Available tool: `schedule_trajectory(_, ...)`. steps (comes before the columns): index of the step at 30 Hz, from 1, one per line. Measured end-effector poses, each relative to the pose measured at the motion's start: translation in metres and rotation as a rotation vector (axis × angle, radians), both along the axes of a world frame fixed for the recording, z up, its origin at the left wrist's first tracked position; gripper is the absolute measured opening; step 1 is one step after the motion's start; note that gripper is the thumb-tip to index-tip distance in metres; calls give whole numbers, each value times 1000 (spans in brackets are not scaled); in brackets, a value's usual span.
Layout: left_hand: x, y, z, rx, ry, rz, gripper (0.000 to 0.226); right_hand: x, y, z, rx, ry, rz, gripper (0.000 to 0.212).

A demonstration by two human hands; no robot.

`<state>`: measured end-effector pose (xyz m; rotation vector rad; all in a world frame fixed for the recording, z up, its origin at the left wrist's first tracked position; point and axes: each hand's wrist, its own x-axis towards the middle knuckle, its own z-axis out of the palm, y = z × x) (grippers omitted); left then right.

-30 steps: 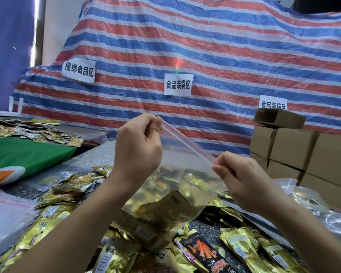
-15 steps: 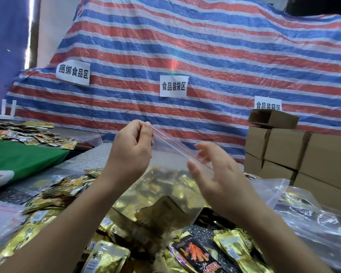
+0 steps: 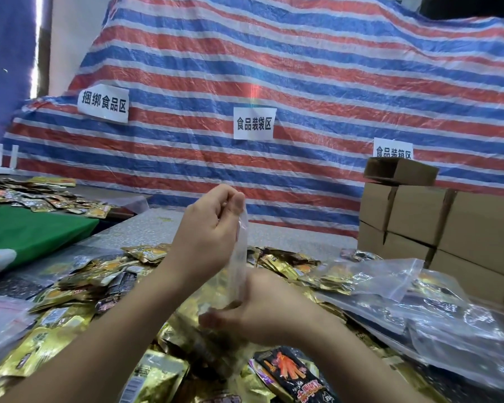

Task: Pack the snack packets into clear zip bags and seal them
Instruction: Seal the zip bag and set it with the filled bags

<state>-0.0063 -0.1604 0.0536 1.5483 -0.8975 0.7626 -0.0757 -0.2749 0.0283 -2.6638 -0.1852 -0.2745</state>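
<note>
Left hand (image 3: 213, 228) pinches zip bag (image 3: 240, 257) above right hand (image 3: 262, 309).

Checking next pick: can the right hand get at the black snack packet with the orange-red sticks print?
Probably not yet: the black snack packet lies uncovered just below the right hand, but that hand is gripping the clear zip bag.

Left hand (image 3: 208, 225) raised, fingers pinched; right hand (image 3: 262, 308) lower, curled.
</note>
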Motion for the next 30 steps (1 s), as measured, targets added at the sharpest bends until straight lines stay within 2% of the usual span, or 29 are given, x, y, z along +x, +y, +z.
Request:
schedule_trajectory(3,1,-3,-3,83,25,-25,32,6,6,-14,40,62,24,16)
schedule_trajectory(7,0,-5,-5,160,45,-31,38,11,3,-20,33,-9,-15,21)
schedule_trajectory(10,1,-6,-6,187,24,24,42,11,-6,-18,106,-67,-100,26)
schedule_trajectory(13,4,-9,-12,343,22,69,61,14,-21,-15,177,-95,-146,20)
schedule_trajectory(15,6,-12,-16,444,36,90,74,14,-30,-12,322,-66,-177,13)
schedule_trajectory(18,8,-15,-20,466,62,86,80,11,-46,-9,578,11,-234,10)
schedule_trajectory(20,6,-16,-21,447,70,103,76,11,-61,-3,631,-20,-324,13)
schedule_trajectory(25,7,-15,-20,349,109,103,48,24,-126,18,765,-235,-609,16)
schedule_trajectory(30,6,-17,-25,400,93,154,33,28,-201,45,670,-366,-734,16)
